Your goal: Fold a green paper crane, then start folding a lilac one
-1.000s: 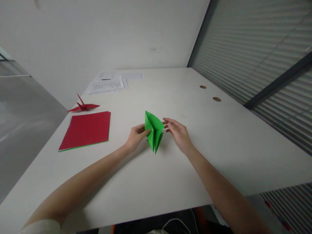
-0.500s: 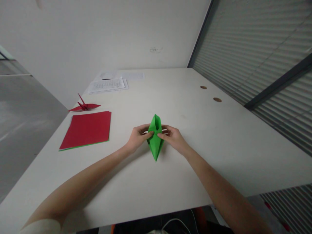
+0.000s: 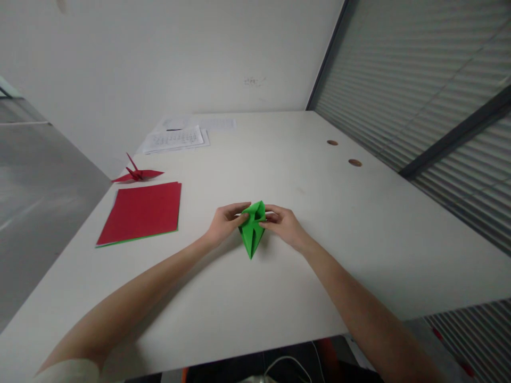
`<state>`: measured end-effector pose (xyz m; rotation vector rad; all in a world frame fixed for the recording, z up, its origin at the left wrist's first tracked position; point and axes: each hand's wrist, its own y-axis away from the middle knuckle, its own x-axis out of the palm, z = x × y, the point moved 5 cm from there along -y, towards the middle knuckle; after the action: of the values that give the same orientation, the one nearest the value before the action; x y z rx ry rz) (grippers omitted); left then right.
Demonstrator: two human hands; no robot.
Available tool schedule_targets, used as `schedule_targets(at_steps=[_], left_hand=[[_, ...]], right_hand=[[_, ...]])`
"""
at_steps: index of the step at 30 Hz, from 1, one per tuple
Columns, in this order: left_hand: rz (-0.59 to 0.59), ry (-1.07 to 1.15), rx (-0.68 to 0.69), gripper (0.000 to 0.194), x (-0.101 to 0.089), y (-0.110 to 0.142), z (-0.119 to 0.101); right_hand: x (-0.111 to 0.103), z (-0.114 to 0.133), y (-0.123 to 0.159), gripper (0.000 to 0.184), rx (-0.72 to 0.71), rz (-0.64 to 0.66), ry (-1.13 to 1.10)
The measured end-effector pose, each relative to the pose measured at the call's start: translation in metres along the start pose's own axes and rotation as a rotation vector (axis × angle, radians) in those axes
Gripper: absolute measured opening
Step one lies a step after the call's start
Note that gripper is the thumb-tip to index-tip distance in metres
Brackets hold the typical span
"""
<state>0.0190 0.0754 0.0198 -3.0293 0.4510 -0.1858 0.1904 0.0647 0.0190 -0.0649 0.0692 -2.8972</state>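
Observation:
A folded green origami paper [image 3: 251, 234] is held between my two hands near the middle of the table, its pointed end toward me. My left hand [image 3: 224, 223] pinches its left side, thumb on top and fingers behind. On the opposite side, my right hand [image 3: 285, 226] grips the paper's edge between thumb and fingers. The upper part of the paper gapes open, showing a dark hollow, and a slit runs down the lower point. Parts of the fingers are hidden behind the paper.
To the left lies a stack of red and green paper sheets [image 3: 141, 213], with a red paper crane [image 3: 138, 174] just behind it. Written sheets [image 3: 173, 139] lie at the far left of the white table [image 3: 247, 308]. Two round holes [image 3: 355, 163] pierce the tabletop at right.
The green paper's top has tipped down and widened, so it looks shorter and more open. A slit now shows in its lower point. Both hands stay nearly in place.

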Motion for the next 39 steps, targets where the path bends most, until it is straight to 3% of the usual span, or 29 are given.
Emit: schedule_targets(at_steps=[5,12,19,25,29,33,36,39], left_hand=[[0.015,-0.036,0.041,0.053,-0.002,-0.003,0.004],[0.098,-0.17,0.087,0.041,0.001,0.0,0.003],[0.159,-0.467,0.265,0.039,0.013,0.008,-0.019],[0.156,-0.513,0.349,0.033,0.011,0.006,-0.034],[0.238,-0.55,0.321,0.032,0.008,0.003,-0.03],[0.406,-0.658,0.309,0.053,0.012,0.004,-0.023],[0.516,-0.772,0.359,0.04,0.014,0.007,-0.019],[0.511,-0.898,0.434,0.024,0.01,0.007,-0.016]], right_hand=[[-0.003,0.003,-0.001,0.038,-0.043,-0.029,0.011],[-0.008,-0.001,-0.003,0.025,-0.114,-0.079,0.149],[0.002,-0.004,0.001,0.021,-0.139,-0.032,0.246],[0.005,-0.003,0.003,0.022,-0.147,-0.024,0.377],[0.006,-0.005,0.003,0.028,-0.14,-0.011,0.516],[0.007,-0.008,0.003,0.034,-0.147,0.029,0.652],[0.008,-0.008,0.005,0.03,-0.158,0.089,0.776],[0.009,-0.003,0.007,0.028,-0.219,0.173,0.906]])
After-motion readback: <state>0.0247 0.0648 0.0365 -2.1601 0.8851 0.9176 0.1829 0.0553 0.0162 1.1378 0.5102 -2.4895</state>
